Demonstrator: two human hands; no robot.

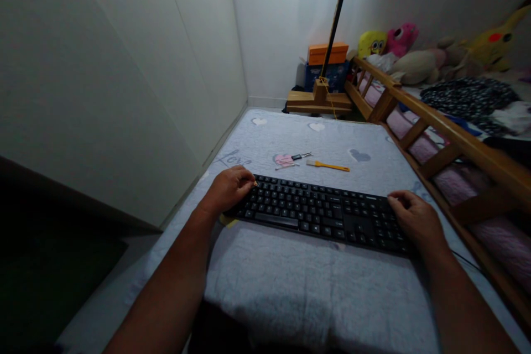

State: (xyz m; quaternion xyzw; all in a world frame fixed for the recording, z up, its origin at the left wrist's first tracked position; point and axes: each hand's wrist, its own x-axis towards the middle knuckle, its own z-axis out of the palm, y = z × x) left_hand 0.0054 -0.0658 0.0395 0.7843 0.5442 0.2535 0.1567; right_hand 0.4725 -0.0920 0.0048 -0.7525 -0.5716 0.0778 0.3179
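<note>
A black keyboard (pixel 319 210) lies on the grey-blue cloth, turned slightly so its right end is nearer. My left hand (pixel 232 188) is at its left end, fingers pinched together over the corner keys; a tiny light-coloured bit shows at the fingertips, too small to name. Around the right end of the keyboard, my right hand (pixel 417 218) grips the edge with curled fingers. Behind the keyboard lie a yellow-handled brush (pixel 329 166), a small tool with a black grip (pixel 297 157) and a thin swab-like stick (pixel 287 167). Something yellow (pixel 228 221) peeks out below the left end.
The cloth-covered surface (pixel 323 287) has heart prints. A wooden bed rail (pixel 460 138) runs along the right, with plush toys (pixel 415 66) beyond. White cabinet doors (pixel 166 66) stand left. At the back are a wooden stand (pixel 319 100) with a pole and an orange box (pixel 327 54).
</note>
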